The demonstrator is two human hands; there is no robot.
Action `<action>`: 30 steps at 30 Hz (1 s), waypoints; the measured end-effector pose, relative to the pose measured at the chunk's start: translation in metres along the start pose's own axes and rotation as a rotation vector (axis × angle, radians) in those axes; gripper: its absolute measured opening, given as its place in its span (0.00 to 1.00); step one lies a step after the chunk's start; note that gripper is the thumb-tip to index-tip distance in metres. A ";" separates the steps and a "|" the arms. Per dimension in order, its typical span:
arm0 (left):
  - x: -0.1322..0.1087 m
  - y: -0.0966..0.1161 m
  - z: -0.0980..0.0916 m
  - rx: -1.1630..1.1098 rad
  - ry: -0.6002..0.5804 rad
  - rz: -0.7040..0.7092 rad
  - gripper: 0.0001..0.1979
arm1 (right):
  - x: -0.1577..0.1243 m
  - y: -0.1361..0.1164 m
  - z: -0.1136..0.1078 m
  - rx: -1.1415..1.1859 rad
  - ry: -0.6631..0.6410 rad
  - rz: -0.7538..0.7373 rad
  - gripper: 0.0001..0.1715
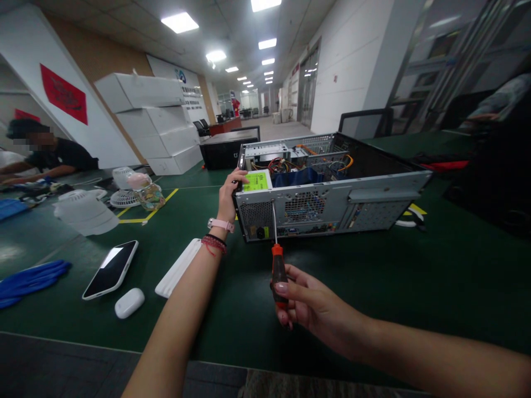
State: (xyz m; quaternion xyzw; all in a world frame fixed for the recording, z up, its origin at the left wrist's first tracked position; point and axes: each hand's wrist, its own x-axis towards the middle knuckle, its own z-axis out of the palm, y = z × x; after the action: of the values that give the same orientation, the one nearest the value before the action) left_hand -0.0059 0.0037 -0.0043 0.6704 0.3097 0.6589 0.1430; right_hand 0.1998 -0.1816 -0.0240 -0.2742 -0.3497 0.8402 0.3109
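Observation:
A computer case [373,216] lies on its side with its top open, cables and boards showing inside. My left hand [228,194] is wrapped around its left corner, beside the power supply [257,181] with a bright green label. My right hand [305,296] grips a screwdriver [279,276] by its black and orange handle. Its shaft points up and away, with the tip at the back panel near the upper right of the power supply's mesh. Whether the tip sits in a screw is too small to tell.
Left on the green table [244,326] lie a phone [111,271], a white earbud case [129,303], a white flat bar [178,269] and blue cloth [33,279]. Farther back are a white jug-like container [85,213], a small fan [123,190] and stacked white boxes [160,130]. A person [53,152] sits far left.

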 end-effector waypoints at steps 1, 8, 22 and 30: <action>0.000 0.000 0.000 -0.001 0.000 0.001 0.17 | 0.000 0.000 0.000 -0.004 -0.004 -0.013 0.21; 0.000 0.002 0.001 -0.004 0.009 -0.002 0.19 | -0.003 -0.004 0.004 -0.031 -0.025 -0.071 0.21; 0.001 0.003 0.002 -0.013 0.020 -0.019 0.18 | -0.004 -0.006 0.005 0.021 -0.063 -0.008 0.21; 0.000 0.002 0.002 -0.003 0.016 -0.009 0.18 | -0.003 -0.007 0.005 -0.007 -0.028 -0.026 0.20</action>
State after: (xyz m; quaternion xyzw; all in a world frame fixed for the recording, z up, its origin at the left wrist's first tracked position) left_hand -0.0037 0.0028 -0.0031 0.6634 0.3130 0.6641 0.1447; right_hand 0.2009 -0.1813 -0.0149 -0.2591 -0.3605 0.8386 0.3157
